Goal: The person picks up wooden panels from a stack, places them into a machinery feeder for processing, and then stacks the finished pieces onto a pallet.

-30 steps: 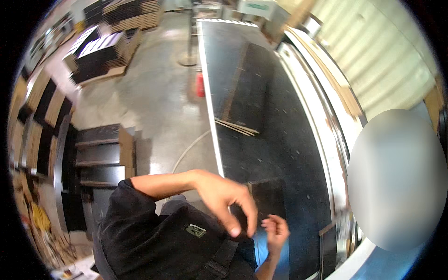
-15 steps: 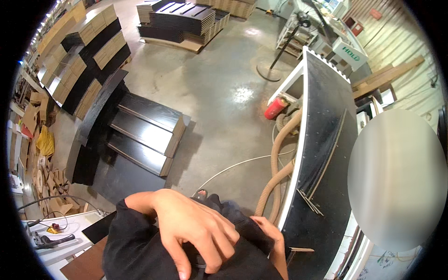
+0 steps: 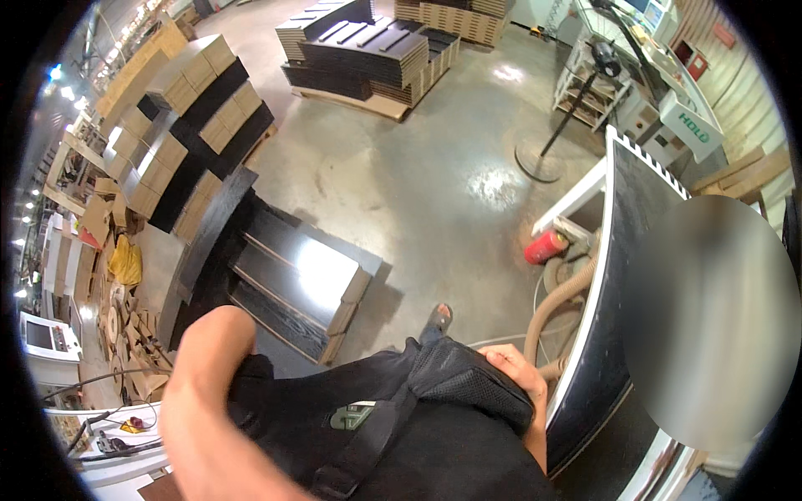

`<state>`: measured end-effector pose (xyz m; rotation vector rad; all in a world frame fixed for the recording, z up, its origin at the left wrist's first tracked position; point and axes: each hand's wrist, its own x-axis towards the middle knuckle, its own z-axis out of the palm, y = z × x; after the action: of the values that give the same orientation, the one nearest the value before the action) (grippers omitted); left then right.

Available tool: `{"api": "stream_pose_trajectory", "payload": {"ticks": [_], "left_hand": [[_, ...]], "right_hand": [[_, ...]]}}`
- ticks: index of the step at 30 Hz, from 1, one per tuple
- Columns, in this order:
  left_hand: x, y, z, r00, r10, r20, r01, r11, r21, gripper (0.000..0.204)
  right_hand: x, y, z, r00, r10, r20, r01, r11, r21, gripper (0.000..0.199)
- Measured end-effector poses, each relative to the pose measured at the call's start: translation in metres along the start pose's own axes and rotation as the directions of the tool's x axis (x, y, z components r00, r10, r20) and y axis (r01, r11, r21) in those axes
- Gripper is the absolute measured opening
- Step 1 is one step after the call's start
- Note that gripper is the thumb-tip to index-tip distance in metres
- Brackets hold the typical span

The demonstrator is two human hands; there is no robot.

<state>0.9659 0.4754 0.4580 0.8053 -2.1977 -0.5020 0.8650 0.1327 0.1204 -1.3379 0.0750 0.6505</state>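
Observation:
I look down over my black shirt (image 3: 334, 409). A black mesh pad on a strap (image 3: 468, 380) lies across my chest. My right hand (image 3: 514, 367) is closed on the pad's right edge, its fingers partly tucked under it. My left arm (image 3: 209, 392) is bent up at the lower left; the hand itself is hidden behind the shirt fabric. Beyond the pad my sandalled foot (image 3: 436, 317) stands on the concrete floor.
A long black panel (image 3: 601, 334) lies on a white-edged table right beside my right hand. A red fire extinguisher (image 3: 547, 246) and a beige hose (image 3: 560, 301) sit under it. Stacked black panels (image 3: 284, 284) lie on the floor left; more pallets (image 3: 368, 50) stand farther off.
My view swung left, away from the long table toward the floor and panel stacks. The left hand slid off my chest out of sight; the right hand stays at the mesh pad.

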Motion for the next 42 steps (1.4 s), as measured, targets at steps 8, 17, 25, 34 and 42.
{"api": "stream_pose_trajectory", "payload": {"ticks": [8, 17, 25, 34, 42], "left_hand": [[-0.011, -0.043, -0.090, 0.988, 0.041, -0.147, 0.021, 0.918, 0.397, 0.020], [-0.150, -0.162, -0.209, 0.886, -0.174, -0.430, 0.396, 0.767, 0.504, 0.020], [-0.310, -0.308, -0.369, 0.906, 0.196, -0.375, 0.016, 0.870, 0.493, 0.022], [-0.349, -0.595, -0.513, 0.897, 0.225, -0.381, -0.355, 0.880, -0.315, 0.030], [-0.409, -0.677, -0.642, 0.883, 0.151, -0.445, -0.264, 0.943, -0.204, 0.020]], "right_hand": [[0.121, -0.192, -0.095, 0.948, -0.005, 0.319, 0.058, 0.986, -0.158, 0.043], [0.277, -0.273, -0.232, 0.944, 0.163, 0.288, -0.082, 0.958, -0.274, 0.033], [0.364, -0.392, -0.333, 0.997, -0.014, 0.075, 0.030, 0.975, -0.222, 0.036], [0.468, -0.333, -0.518, 0.929, 0.357, -0.092, -0.369, 0.910, -0.188, 0.036], [0.771, -0.542, -0.598, 0.987, 0.120, -0.109, -0.144, 0.332, -0.932, 0.044]]}}
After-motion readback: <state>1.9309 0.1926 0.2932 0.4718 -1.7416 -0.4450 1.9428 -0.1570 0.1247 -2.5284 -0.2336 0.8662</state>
